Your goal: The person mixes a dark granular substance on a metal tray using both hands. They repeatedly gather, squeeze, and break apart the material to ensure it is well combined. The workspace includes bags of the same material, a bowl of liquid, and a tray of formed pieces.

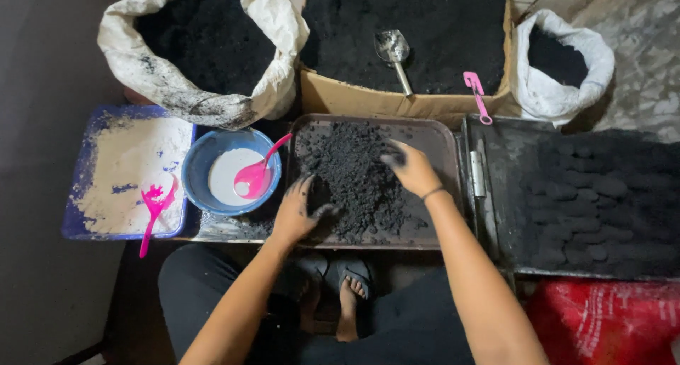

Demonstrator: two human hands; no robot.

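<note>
A dark rectangular tray (pixel 443 135) in front of me holds a heap of black crumbly mixture (pixel 348 170). My left hand (pixel 297 213) rests on the near left side of the heap, fingers spread and blackened. My right hand (pixel 411 168) presses into the heap's right side, fingers bent down into the mixture, a thin band on the wrist. Neither hand grips a tool.
Left: a blue bowl (pixel 195 174) of white liquid with a pink ladle (pixel 256 175), and a blue tray (pixel 74 220) of white powder with a pink spoon (pixel 154 208). Behind: white sacks (pixel 127 60) and a cardboard box (pixel 368 101) of black powder, with a metal scoop (pixel 394 52). Right: black tray (pixel 496 160) of formed lumps.
</note>
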